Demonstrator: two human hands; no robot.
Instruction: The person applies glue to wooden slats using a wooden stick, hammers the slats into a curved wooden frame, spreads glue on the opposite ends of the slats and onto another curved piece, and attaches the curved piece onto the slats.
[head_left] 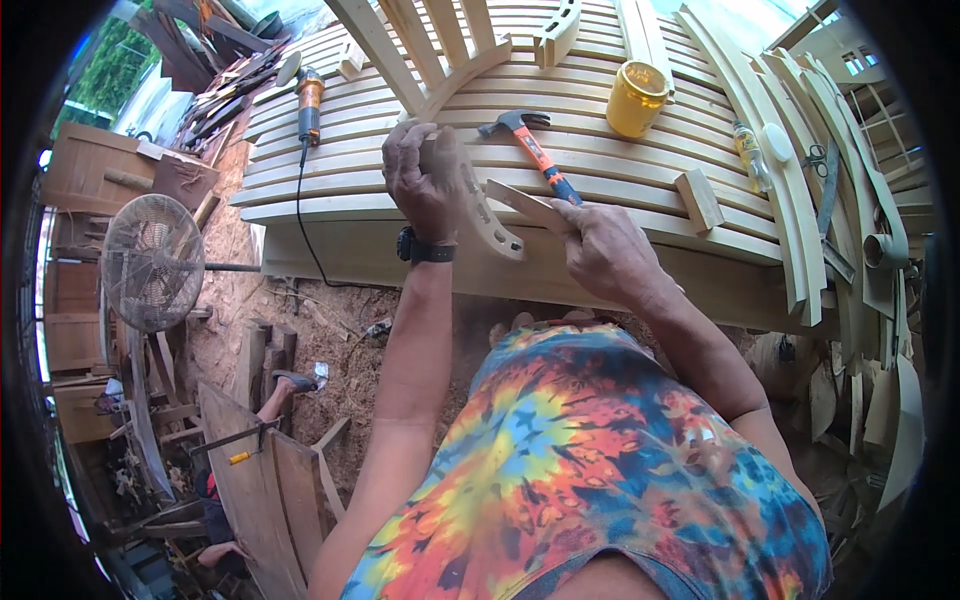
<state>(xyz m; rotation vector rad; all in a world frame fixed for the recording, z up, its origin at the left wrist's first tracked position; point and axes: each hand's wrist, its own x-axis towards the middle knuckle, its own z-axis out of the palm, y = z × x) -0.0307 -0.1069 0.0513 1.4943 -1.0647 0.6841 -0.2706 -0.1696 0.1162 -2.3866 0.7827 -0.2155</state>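
Observation:
My left hand (pixel 412 170) grips the upper end of a curved wooden rail (pixel 492 228) with slots cut along it, and tilts it over the bench's near edge. In my right hand (pixel 612 250) is a thin flat strip (pixel 525 205), its tip close to the rail; blur and my fingers hide its exact kind. Just beyond that hand lies a claw hammer (pixel 533 150) with an orange and blue handle. Past my left hand, an assembly of upright slats (pixel 405 60) joins a curved rail. Another slotted curved piece (pixel 558 35) rests farther back.
The slatted bench (pixel 350 190) holds a corded angle grinder (pixel 309 108), a yellow jar (pixel 637 100), a wood block (pixel 699 202) and a clear bottle (pixel 750 157). Scissors (pixel 817 160) lie at right. At left stand a fan (pixel 152 262) and boards; another person's foot (pixel 294 382) shows there.

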